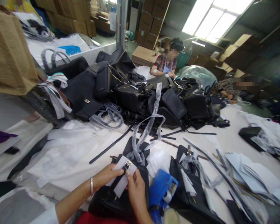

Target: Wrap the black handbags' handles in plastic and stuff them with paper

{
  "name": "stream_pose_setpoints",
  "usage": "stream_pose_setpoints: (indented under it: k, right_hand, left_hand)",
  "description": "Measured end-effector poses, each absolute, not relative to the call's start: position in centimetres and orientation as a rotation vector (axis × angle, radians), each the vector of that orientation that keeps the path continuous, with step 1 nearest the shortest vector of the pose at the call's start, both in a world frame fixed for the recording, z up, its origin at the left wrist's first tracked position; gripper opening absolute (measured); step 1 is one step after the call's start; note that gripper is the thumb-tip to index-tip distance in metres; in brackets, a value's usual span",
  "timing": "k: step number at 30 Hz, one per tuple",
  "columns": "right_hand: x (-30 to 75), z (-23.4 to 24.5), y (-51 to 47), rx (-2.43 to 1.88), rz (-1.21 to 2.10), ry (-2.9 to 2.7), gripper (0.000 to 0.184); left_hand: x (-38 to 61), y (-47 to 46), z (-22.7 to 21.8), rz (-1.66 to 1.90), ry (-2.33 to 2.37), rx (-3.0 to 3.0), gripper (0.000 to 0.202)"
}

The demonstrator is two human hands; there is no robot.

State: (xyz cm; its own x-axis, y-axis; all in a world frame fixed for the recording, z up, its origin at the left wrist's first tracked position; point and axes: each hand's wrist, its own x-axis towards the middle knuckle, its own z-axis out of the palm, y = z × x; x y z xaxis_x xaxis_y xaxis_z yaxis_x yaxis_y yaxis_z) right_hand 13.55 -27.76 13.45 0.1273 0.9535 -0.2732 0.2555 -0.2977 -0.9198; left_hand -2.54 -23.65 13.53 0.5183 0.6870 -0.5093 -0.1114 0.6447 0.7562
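My left hand (108, 176), with a silver bangle at the wrist, pinches a black buckle strap (118, 180) from the left. On the other side, my right hand (136, 185) has its thumb and fingers closed on the same strap just below its gold-toned buckle (128, 163). A white sheet (121, 188) lies under the strap, between it and a black handbag (107, 202) in front of me. Clear plastic-wrapped handles (138, 149) rise from the bag's far side. Close to my right hand stands a blue plastic tool (162, 186), possibly a tape dispenser.
A heap of black handbags (130, 96) runs across the table's far side. Another black bag (189, 183) lies at right, near loose white sheets (254, 174). White wrapping (70, 152) covers the left. Two people (165, 63) sit beyond the heap.
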Motion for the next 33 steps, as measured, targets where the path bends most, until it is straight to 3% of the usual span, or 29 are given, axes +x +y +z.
stream_pose_setpoints:
  k: [8,18,33]
  right_hand:
    - [13.3,14.1,-25.3,-1.657,1.160,-1.204,0.034]
    - [13.4,13.0,-24.6,-1.651,1.191,-1.190,0.033]
    - [13.5,14.7,-23.9,-1.604,1.239,-1.243,0.030]
  left_hand:
    - [-2.3,-23.3,13.0,0.555,0.947,0.877,0.031]
    - [-2.8,-22.8,14.7,0.533,0.821,0.653,0.047]
    - [-0.5,-24.2,13.8,0.655,1.078,0.782,0.043]
